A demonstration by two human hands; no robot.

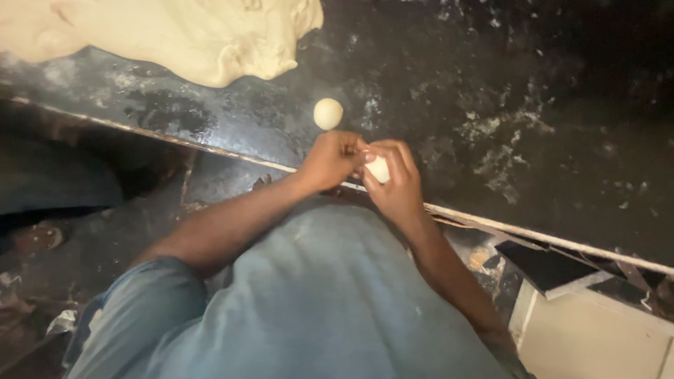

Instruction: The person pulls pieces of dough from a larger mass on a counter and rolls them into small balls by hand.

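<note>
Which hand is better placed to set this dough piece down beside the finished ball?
Probably the right hand: it cups the dough piece, while the left hand only pinches its edge. The dough ball lies just beyond both.

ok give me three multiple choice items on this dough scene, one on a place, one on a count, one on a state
1. Where does the large dough mass lie?
A. at the far left of the dark counter
B. on the floor
C. in a bowl

2. How many finished dough balls sit loose on the counter?
A. none
B. one
C. four

3. What is the state of the small dough piece?
A. lying untouched on the counter
B. held between both hands
C. pressed flat under a rolling pin

Answers:
1. A, the big pale mass spreads over the counter's upper left.
2. B, a single dough ball rests just beyond the hands.
3. B, the left hand and right hand close around it above the counter edge.
</note>
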